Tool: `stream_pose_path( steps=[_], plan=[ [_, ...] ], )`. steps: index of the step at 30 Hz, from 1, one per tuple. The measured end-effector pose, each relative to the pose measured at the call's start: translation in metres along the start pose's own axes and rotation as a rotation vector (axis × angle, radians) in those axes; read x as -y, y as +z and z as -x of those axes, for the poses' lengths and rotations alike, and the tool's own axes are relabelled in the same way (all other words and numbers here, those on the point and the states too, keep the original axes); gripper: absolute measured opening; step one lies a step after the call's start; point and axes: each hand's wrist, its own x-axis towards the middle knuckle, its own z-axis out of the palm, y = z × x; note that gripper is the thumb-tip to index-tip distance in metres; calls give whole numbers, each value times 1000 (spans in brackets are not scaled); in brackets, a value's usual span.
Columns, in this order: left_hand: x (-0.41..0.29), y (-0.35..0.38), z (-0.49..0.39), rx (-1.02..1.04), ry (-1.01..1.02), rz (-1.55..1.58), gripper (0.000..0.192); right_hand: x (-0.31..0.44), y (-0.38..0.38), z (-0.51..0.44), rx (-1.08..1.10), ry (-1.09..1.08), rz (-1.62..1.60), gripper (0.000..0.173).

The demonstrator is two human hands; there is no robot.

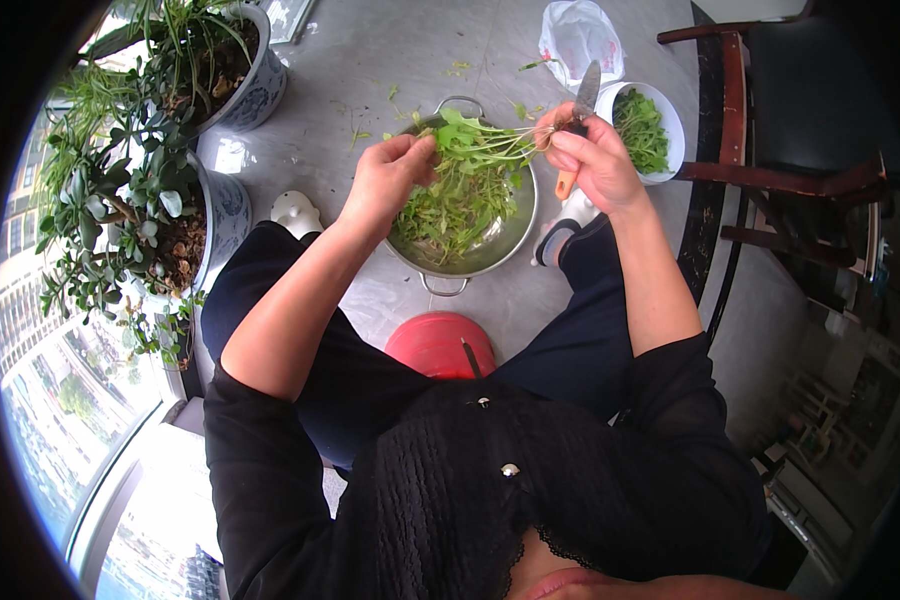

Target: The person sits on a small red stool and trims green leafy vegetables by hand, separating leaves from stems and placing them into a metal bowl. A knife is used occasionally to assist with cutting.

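Note:
A bunch of leafy greens (469, 136) stretches between my two hands above a metal basin. My left hand (399, 169) pinches a leaf at its leafy end. In my right hand (596, 154) are the pale stems and root end, together with a small knife (588, 88); its blade points away from me and its orange-tipped handle shows below the fingers. More greens (454, 221) lie loose inside the two-handled stainless steel basin (526, 225) on the floor. Close to my right hand stands a white tub (675, 127) holding cut greens (637, 131).
A white plastic bag (581, 37) sits open beyond the tub. Leaf scraps (457, 67) are scattered over the grey floor. Potted plants in blue-and-white pots (229, 206) line the left by the window. A wooden chair (733, 97) stands at right; a red stool (435, 341) is between my legs.

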Motion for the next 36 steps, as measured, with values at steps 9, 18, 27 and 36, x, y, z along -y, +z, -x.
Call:
stream_pose_path(
  steps=[9,18,27,36],
  plan=[
    [-17,16,12,-242,749,-517,23,-10,11,-3,-63,142,95,9],
    [-13,25,10,206,88,203,18,-22,31,-3,-100,292,72,17],
    [-6,10,-1,158,-107,443,16,-16,24,-2,-74,353,-41,22],
    [-4,11,-3,155,-99,435,14,-11,27,-3,-71,346,122,29]
  ],
)
